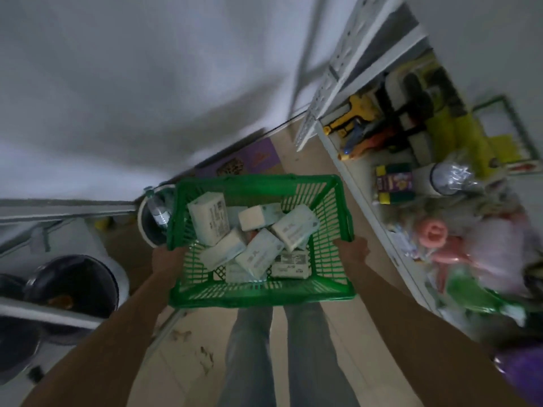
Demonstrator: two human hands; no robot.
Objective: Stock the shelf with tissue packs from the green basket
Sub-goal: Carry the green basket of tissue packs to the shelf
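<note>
- Tissue packs [255,239], pale wrapped plastic blocks, lie jumbled on the floor of the green slatted plastic basket [261,296], none yet on the white metal shelf [367,201] at right.
- Basket is carried level above the floor, probably to bring it alongside that shelf.
- Left hand [169,259] has its grip closed on the basket's left rim; right hand [352,249] clasps the right rim.

Both bare arms reach forward, left hand [169,258] and right hand [352,251] each closed on something at 1 level.

Tissue packs [252,239] jumbled in green basket [261,298]
</note>
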